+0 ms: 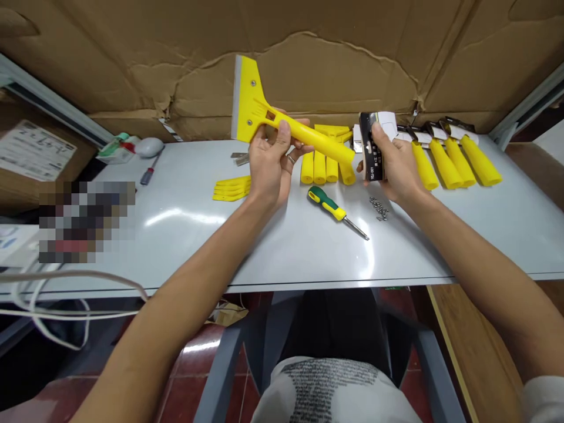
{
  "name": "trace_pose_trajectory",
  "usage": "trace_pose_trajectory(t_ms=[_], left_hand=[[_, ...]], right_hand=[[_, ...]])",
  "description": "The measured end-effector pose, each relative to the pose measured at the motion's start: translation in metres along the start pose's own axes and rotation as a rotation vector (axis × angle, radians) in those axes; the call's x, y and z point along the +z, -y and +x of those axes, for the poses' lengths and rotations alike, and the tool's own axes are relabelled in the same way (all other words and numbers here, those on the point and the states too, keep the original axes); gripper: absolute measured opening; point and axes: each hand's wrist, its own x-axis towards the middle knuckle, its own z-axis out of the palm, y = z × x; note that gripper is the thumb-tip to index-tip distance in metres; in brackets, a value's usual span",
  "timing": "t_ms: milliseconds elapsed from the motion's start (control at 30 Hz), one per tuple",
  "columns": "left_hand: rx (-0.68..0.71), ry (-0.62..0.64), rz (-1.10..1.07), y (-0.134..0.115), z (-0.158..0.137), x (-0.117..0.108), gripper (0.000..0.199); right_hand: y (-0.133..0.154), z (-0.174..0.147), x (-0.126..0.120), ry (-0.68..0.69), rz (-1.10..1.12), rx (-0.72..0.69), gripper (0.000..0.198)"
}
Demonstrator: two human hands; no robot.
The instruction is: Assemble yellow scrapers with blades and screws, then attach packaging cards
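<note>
My left hand (275, 153) grips a yellow scraper (304, 134) by its handle, just below the wide head with its pale blade edge and two screws. The scraper is tilted, its head up to the left and its handle end toward my right hand. Between the thumb and fingers of my right hand (394, 158) is a black printed card sleeve (372, 147), held upright and apart from the handle end. Beneath my hands, a green and yellow screwdriver (328, 204) lies on the table, with a small heap of screws (379, 208) to its right.
Yellow handles (319, 167) lie behind the screwdriver. Several scrapers with black sleeves (458, 158) line the right. Flat yellow pieces (231, 188) and metal blades (240, 157) lie left. A second screwdriver (148, 173) is farther left on the white table (185, 247). Cardboard (308, 76) stands behind.
</note>
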Motion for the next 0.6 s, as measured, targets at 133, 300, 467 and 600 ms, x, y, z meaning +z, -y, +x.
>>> trace_pose_trajectory(t_ms=[133,300,467,600], left_hand=[[-0.065,-0.033,-0.042,-0.004,0.001,0.000,0.014],[-0.128,-0.056,-0.108,-0.004,0.001,0.003,0.021],[-0.138,-0.036,-0.064,0.000,-0.002,0.003,0.018],[-0.131,-0.044,-0.043,0.002,-0.007,0.003,0.007]], right_hand=[[0.001,0.001,-0.002,-0.056,-0.058,-0.032,0.082],[0.009,-0.008,0.001,0.063,-0.062,0.030,0.086],[0.010,-0.020,0.005,0.250,-0.087,-0.045,0.079],[0.007,-0.025,0.006,0.222,-0.247,-0.092,0.082]])
